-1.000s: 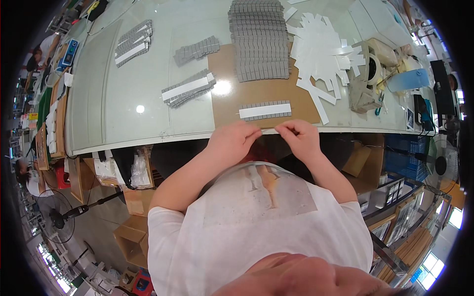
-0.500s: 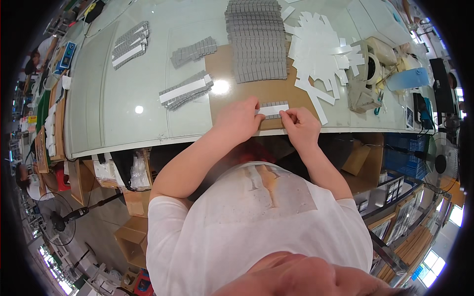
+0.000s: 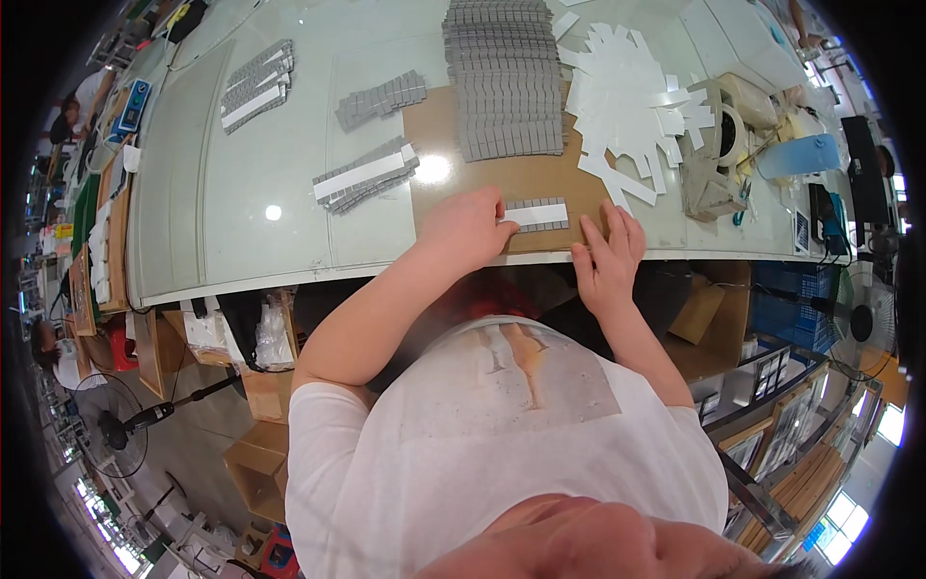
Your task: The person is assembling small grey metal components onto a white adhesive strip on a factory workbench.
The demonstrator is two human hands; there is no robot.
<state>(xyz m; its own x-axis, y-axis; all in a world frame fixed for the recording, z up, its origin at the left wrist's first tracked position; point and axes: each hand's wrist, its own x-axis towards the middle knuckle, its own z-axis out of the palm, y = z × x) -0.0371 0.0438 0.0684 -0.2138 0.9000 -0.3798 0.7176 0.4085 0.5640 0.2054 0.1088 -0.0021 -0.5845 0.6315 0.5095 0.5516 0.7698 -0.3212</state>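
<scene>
A grey segmented strip with a white strip [image 3: 540, 214] laid along its top lies flat on a brown board [image 3: 439, 125] at the table's near edge. My left hand [image 3: 465, 230] has its thumb and fingers closed on the left end of that piece, partly hiding it. To the right of it, my right hand [image 3: 612, 253] is open, fingers spread, over the board's right edge and apart from the piece. Beyond the hands, a long row of grey segmented strips [image 3: 506, 87] covers part of the board. A heap of loose white strips [image 3: 617, 106] lies to the right.
Stacked grey strips topped with white [image 3: 365, 176] lie left of the board, with a grey pile [image 3: 382, 100] behind and another stack [image 3: 258, 87] farther left. On the right stand a tape dispenser [image 3: 709, 179] and a light-blue container [image 3: 799, 156]. The table's front edge runs below my hands.
My right hand has let go of the right end of the piece, moved right and spread its fingers. The left hand stays at the left end.
</scene>
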